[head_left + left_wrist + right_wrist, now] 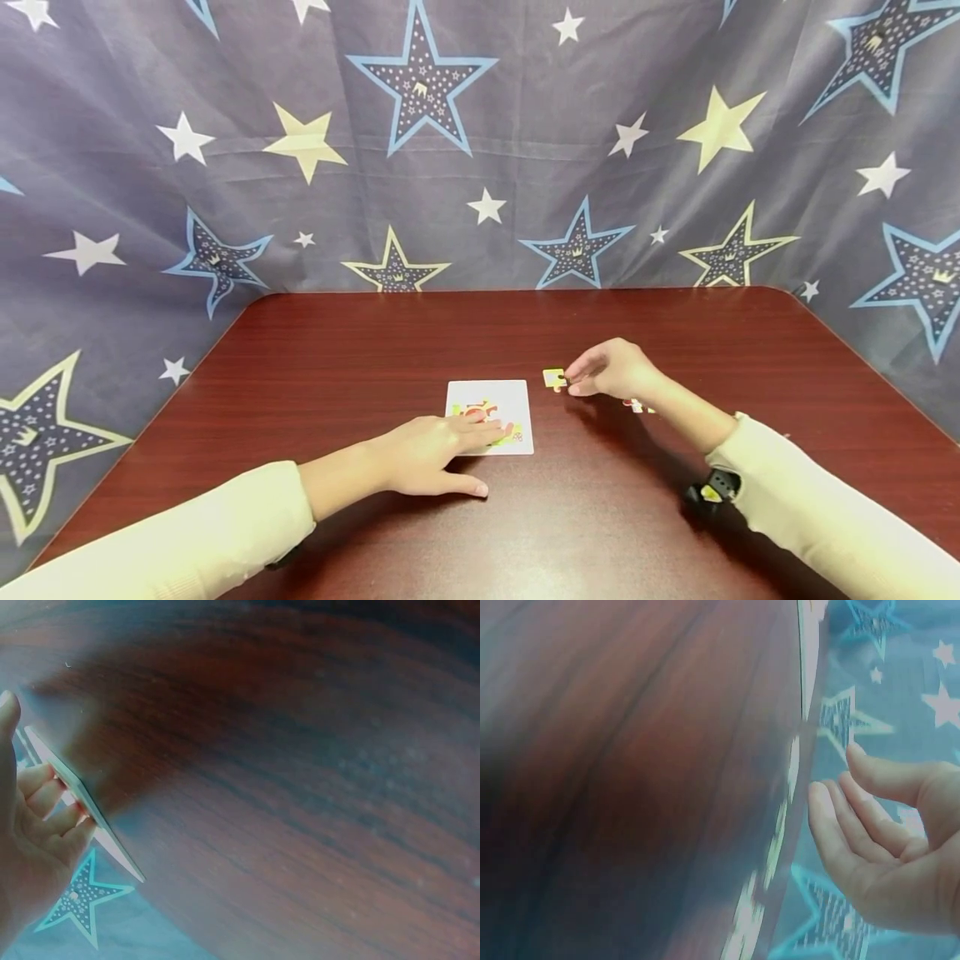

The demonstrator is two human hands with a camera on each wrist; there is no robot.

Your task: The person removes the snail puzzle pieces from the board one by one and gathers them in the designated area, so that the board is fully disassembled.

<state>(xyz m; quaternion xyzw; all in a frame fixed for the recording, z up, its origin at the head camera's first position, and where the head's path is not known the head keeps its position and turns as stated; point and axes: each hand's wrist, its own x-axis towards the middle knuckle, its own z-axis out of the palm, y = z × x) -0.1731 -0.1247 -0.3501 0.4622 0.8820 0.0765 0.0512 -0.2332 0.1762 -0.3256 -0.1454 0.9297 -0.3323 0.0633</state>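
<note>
A square white puzzle board (pixel 491 392) with a coloured picture lies flat on the table. My left hand (pixel 431 454) rests on it, fingers stretched over the picture and thumb out past the near edge. In the left wrist view, the fingers of the left hand (pixel 45 832) lie against the board (pixel 82 799). A small yellow-and-white jigsaw piece (pixel 553 378) lies right of the board. My right hand (pixel 615 371) is at its right side, thumb and fingertips apart. The right wrist view shows nothing between the right hand's (pixel 885 855) thumb and fingers.
More jigsaw pieces (pixel 639 407) lie under the right forearm, partly hidden; several pieces (pixel 772 851) show in a row in the right wrist view. The dark red wooden table (pixel 360 342) meets a grey star-patterned cloth (pixel 487 150) behind and at the sides.
</note>
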